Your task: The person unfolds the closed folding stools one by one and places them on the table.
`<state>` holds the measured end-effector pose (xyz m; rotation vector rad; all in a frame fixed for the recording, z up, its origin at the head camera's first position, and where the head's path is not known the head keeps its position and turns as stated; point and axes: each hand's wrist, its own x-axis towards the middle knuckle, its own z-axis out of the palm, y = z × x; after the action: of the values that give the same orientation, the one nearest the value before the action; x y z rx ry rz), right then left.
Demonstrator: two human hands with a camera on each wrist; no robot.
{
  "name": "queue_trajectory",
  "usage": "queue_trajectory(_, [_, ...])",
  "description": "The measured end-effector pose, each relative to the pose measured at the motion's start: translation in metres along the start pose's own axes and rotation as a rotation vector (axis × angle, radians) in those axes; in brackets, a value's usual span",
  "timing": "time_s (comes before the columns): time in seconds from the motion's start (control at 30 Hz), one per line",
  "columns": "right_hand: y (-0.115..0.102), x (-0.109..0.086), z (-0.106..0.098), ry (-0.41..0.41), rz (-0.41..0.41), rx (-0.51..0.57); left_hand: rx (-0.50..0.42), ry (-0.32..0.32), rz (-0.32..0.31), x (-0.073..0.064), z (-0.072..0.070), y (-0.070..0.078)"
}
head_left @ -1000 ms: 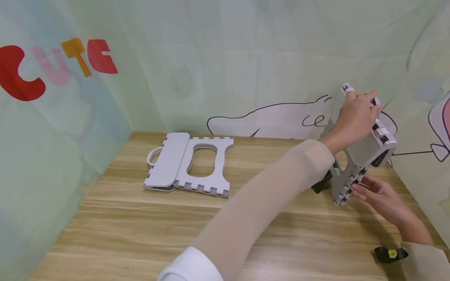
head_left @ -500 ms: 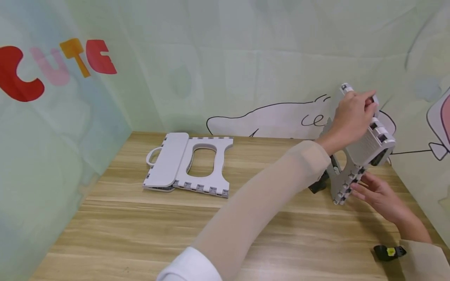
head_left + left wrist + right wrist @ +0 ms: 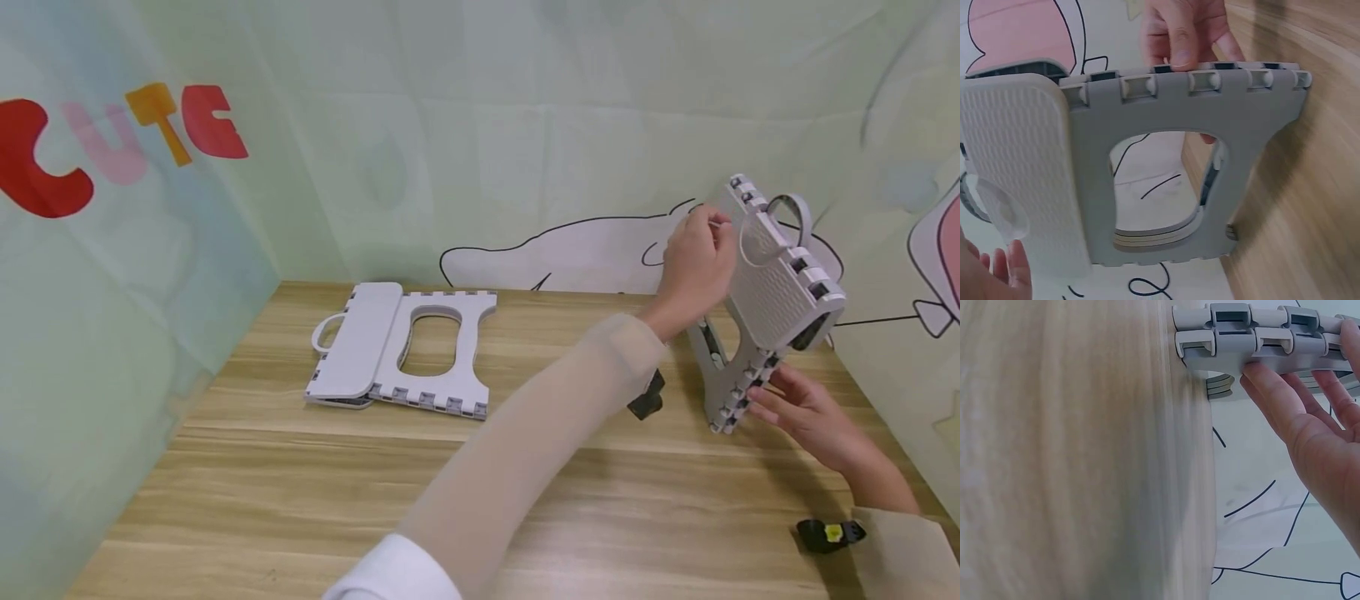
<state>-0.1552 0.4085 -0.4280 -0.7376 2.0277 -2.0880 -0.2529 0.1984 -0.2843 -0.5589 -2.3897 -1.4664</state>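
A grey folding step stool (image 3: 776, 287), folded flat, stands on its leg end at the right of the table, its handle loop up. My right hand (image 3: 813, 417) grips the hinged leg edge low on its right side; the right wrist view shows fingers (image 3: 1279, 394) under the hinge knuckles. My left hand (image 3: 693, 262) is at the left of the stool's top panel, fingers loosely bent and holding nothing. In the left wrist view its fingertips (image 3: 1017, 256) are right by the round recess of the textured panel.
A second folded stool (image 3: 367, 342), paler, lies flat on the wooden table (image 3: 420, 492) at the left, its handle pointing left. Printed fabric (image 3: 480, 125) hangs behind and along both sides. A black strap (image 3: 828, 535) is at the right wrist.
My left hand has let go of the stool's top near the handle and moved left and slightly down, uncovering the loop. The right hand keeps its hold and the stool stays nearly still.
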Motion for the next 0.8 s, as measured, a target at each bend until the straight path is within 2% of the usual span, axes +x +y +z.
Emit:
queue_trajectory(0.1, [0.001, 0.002, 0.000, -0.006, 0.000, 0.007, -0.045, -0.014, -0.063, -0.008, 0.000, -0.013])
queue_trajectory(0.17, [0.002, 0.003, 0.000, -0.006, -0.003, 0.011, -0.052, -0.049, -0.110, -0.014, 0.002, -0.020])
queue_trajectory(0.3, [0.004, 0.003, 0.000, -0.002, -0.013, 0.021, -0.013, -0.163, -0.152, -0.028, 0.007, -0.033])
queue_trajectory(0.43, [0.004, 0.003, 0.000, 0.001, -0.017, 0.023, 0.071, -0.295, -0.142, -0.040, 0.016, -0.044])
queue_trajectory(0.6, [0.004, 0.001, 0.001, -0.009, -0.023, 0.028, 0.075, -0.440, -0.125, -0.054, 0.024, -0.050])
queue_trajectory(0.73, [0.004, 0.000, 0.001, -0.023, -0.030, 0.037, 0.058, -0.519, -0.086, -0.064, 0.029, -0.050])
queue_trajectory(0.8, [0.003, 0.000, 0.001, -0.029, -0.027, 0.027, 0.042, -0.533, -0.067, -0.068, 0.031, -0.049])
